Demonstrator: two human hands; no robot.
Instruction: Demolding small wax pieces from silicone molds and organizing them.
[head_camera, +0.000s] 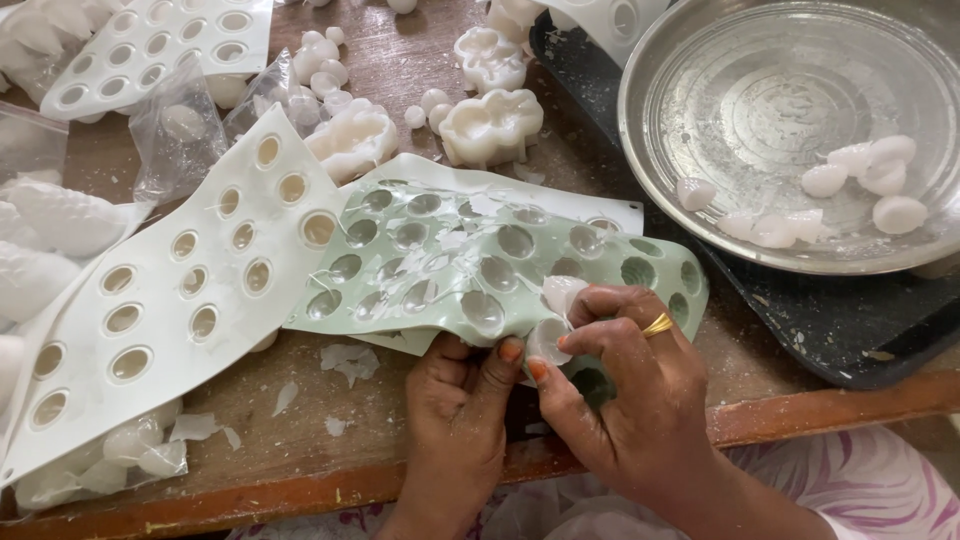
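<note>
The left hand gripped the near edge of the green mould, bending it so a cup opened. The right hand pinched a white wax piece there, near the table edge.

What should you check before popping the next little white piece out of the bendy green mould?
1. Left hand holds the green flexible mould edge: ok.
2. Right hand fingers pinch the small white moulded piece: ok.
3. Piece fully free of its cavity: cannot tell.
4. Round metal bowl has room for more pieces: ok.
5. Wooden table free of white flakes: not ok.
</note>
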